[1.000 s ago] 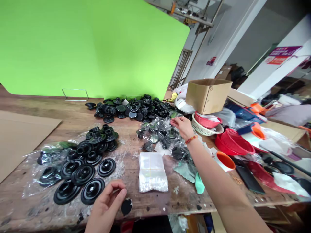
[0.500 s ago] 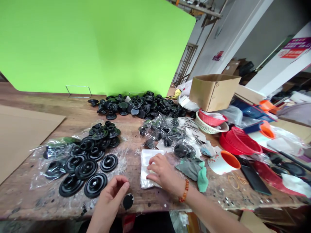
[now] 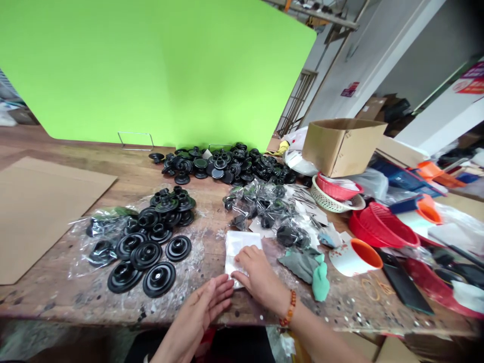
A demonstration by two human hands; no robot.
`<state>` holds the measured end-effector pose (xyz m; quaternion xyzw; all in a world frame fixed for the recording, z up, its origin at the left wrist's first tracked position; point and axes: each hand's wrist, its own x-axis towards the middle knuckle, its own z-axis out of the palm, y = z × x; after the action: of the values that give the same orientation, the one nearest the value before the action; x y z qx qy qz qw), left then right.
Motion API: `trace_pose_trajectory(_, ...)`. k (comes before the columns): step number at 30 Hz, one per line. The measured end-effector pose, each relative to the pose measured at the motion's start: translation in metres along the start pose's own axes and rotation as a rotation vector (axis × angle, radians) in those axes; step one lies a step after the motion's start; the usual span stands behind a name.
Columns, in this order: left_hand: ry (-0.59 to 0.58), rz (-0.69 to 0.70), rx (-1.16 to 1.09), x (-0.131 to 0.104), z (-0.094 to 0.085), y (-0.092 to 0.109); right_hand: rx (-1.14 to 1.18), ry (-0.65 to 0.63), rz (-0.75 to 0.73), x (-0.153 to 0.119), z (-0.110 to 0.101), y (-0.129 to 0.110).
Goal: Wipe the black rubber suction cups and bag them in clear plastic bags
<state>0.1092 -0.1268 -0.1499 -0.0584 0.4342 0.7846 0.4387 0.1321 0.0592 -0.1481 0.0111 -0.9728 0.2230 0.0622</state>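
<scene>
A stack of clear plastic bags (image 3: 244,238) lies flat at the front middle of the bench. My right hand (image 3: 260,275) rests on its right part, fingers apart and slightly bent, an orange bead bracelet at the wrist. Close by the stack's lower left corner is my left hand (image 3: 204,308), open with fingers stretched out, near the right thumb. Nothing shows in its grasp, though its underside is hidden. Left of the hands are black round discs with raised hubs (image 3: 159,279), some loose and some piled on clear film (image 3: 81,252).
More black disc parts (image 3: 223,166) are heaped below a green board (image 3: 159,70). Several bagged parts (image 3: 264,201) sit behind the stack. A grey-green cloth (image 3: 300,264), white-orange cup (image 3: 355,257), red basket (image 3: 381,224) and carton (image 3: 342,146) stand right; cardboard (image 3: 45,212) lies left.
My left hand has moved right to the stack's corner and its curled fingers have straightened. My right hand stays on the stack. A small black round patch near the left hand no longer shows.
</scene>
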Motion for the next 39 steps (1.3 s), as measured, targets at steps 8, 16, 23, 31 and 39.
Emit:
trace_pose_trajectory(8,-0.013,-0.026,-0.038,-0.001,-0.003,0.0,0.162,0.15,0.07,0.003,0.001,-0.005)
trace_pose_trajectory(16,-0.047,-0.073,-0.056,-0.007,0.002,0.012,0.16,0.147,-0.58,-0.033,0.004,-0.069)
trace_pose_trajectory(23,0.018,-0.002,-0.069,-0.007,-0.006,0.008,-0.073,0.108,-0.096,-0.015,-0.003,-0.025)
trace_pose_trajectory(31,-0.127,-0.075,-0.185,0.001,0.001,0.006,0.044,0.237,-0.195,-0.024,-0.001,-0.035)
trace_pose_trajectory(39,0.057,-0.028,-0.054,-0.009,-0.011,0.023,0.258,0.063,-0.551,-0.019,-0.005,-0.075)
